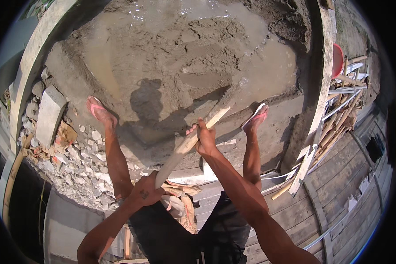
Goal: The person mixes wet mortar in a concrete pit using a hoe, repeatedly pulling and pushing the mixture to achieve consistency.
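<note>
A thick, pale wooden tool handle (pixel 178 154) runs slantwise between my legs toward the wet grey mortar (pixel 193 57). My left hand (pixel 146 190) is closed around its near end, by my left thigh. Farther up the shaft my right hand (pixel 205 138) grips it, fingers wrapped round the wood. Past the right hand the shaft goes into a mud-coated part at the mortar's near edge. The tool's head is covered with mortar, so its shape cannot be made out. Cloudy water lies in pools around the heaped mix.
My feet in pink-strapped flip-flops stand apart on the trough's near edge. Pale boards (pixel 324 66) wall the right side. Broken rubble (pixel 81 169) and a concrete block (pixel 51 115) lie left. Wooden poles (pixel 339 125) and a red container (pixel 337 60) are at right, beside planking (pixel 334 180).
</note>
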Tool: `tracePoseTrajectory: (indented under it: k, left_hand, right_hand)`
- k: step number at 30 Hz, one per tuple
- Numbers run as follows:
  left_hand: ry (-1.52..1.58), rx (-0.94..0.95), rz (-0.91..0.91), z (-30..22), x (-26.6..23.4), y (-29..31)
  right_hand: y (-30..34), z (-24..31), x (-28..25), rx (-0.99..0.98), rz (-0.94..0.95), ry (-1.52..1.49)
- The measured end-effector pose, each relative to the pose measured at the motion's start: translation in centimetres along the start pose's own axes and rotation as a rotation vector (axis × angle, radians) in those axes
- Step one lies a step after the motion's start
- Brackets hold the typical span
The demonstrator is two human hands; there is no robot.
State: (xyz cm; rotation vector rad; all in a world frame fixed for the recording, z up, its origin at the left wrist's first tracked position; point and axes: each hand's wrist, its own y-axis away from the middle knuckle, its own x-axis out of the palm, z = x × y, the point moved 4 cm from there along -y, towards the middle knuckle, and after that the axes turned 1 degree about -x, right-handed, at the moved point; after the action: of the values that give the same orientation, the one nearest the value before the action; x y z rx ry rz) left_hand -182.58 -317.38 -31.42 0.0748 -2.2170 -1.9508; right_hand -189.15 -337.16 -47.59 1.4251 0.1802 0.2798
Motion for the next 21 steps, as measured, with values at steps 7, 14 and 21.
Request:
tracePoseTrajectory:
  k: [7,14,21]
  left_hand:
    - [0.698,0.146,-0.003,-8.9,6.0,-10.1]
    - [0.752,0.557,-0.488,-7.0,-1.1,-10.3]
    - [1.161,0.466,-0.401,-5.3,-14.9,-12.3]
  right_hand:
    - [-8.5,11.1,5.8,-0.481,-0.041,0.853]
    - [-3.1,13.5,21.4,-0.740,0.196,0.922]
    - [-11.5,7.7,40.6,-0.726,0.185,1.368]
